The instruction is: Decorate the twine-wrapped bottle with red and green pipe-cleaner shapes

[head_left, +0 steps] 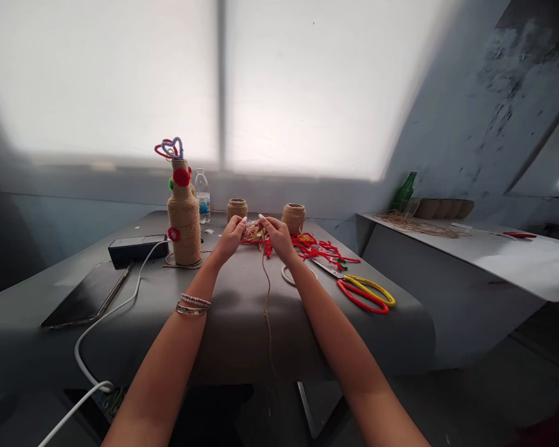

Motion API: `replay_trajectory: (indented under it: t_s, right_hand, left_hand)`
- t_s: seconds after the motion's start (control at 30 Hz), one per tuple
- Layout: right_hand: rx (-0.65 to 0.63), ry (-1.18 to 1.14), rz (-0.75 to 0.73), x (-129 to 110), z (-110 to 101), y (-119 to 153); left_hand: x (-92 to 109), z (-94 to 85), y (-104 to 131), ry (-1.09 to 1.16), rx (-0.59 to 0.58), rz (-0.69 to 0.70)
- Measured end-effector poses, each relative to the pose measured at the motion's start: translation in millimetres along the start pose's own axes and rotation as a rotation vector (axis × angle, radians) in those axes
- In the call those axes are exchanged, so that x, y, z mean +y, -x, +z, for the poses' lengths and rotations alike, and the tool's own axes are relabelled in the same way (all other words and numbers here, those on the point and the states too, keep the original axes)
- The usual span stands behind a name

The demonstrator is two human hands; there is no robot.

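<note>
Both hands are raised over the middle of the grey table (pixel 233 298), a small gap between them. My right hand (pixel 276 234) pinches a thin brown twine (pixel 267 298), which hangs down over the table's front edge. My left hand (pixel 234 233) is closed, thumb against fingers; what it holds, if anything, is too small to make out. Behind the hands stand two twine-wrapped jars, one at the left (pixel 237 208) and one at the right (pixel 294 217). Red yarn pieces (pixel 323 250) lie beside and behind my right hand.
A twine-wrapped bottle (pixel 185 217), plastic bottle (pixel 203 198), black box (pixel 137 247), phone (pixel 88 295) and white cable (pixel 133 292) are at left. Scissors (pixel 366 293) and a white ring (pixel 286 275) lie right. A side table (pixel 503 261) bears a green bottle (pixel 404 191).
</note>
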State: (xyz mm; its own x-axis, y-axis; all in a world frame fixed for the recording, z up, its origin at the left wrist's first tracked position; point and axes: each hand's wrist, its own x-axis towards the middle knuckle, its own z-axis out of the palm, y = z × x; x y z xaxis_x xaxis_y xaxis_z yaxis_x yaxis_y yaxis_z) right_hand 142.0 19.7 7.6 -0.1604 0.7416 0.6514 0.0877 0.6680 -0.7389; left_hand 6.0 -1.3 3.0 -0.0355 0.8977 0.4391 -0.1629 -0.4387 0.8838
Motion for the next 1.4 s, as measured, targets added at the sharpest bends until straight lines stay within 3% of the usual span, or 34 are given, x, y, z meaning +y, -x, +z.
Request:
replay_trajectory:
  t_s: [0.43, 0.5, 0.67, 0.77, 1.0, 1.23, 1.33, 1.4]
  right_hand:
    - [0.168, 0.236, 0.167, 20.5, -24.9, -9.5]
    - [0.095, 0.182, 0.16, 17.2, -22.4, -8.3]
    - [-0.279, 0.025, 0.029, 9.3, -5.0, -0.7]
    - [-0.345, -0.012, -0.051, 9.6, 0.6, 2.3]
    - [-0.183, 0.166, -0.071, 16.3, -6.2, 0.1]
    - [-0.016, 0.717, -0.063, 21.0, -24.2, -1.3]
    - [0.092, 0.68, 0.011, 21.3, -26.0, -2.6]
    - [0.044, 0.517, 0.018, 19.4, -23.6, -2.7]
  left_hand:
    - [8.0, -0.5, 2.3, -0.051, 0.052, -0.053]
    - [7.0, -0.5, 2.3, -0.057, 0.03, -0.046]
    - [6.5, -1.3, 3.7, -0.09, -0.096, -0.045]
    - [4.6, -1.8, 3.5, -0.086, -0.12, -0.035]
    - [-1.2, -3.0, 2.6, -0.148, -0.143, 0.018]
    - [7.0, -5.7, 4.9, -0.106, -0.096, 0.012]
    - [7.1, -5.8, 4.6, -0.116, -0.092, -0.001]
    - [6.4, -5.6, 4.8, -0.125, -0.104, -0.009]
